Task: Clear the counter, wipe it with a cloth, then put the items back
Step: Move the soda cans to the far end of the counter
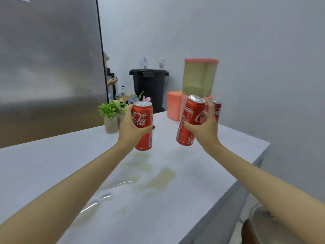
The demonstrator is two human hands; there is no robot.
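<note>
My left hand (131, 132) grips an upright red cola can (143, 118) above the white counter (52, 155). My right hand (204, 127) holds a second red can (189, 120), tilted left at its base, also lifted off the surface. A third red can (217, 110) stands behind my right hand, mostly hidden by my fingers. Wet, yellowish spill patches (158, 176) spread across the counter below the cans.
Two small potted green plants (110, 117) stand at the counter's far left. A salmon box (174, 105) and a tall container with a salmon lid (199, 76) sit at the far right. A black bin (149, 85) stands behind. The counter edge (246, 173) runs along the right.
</note>
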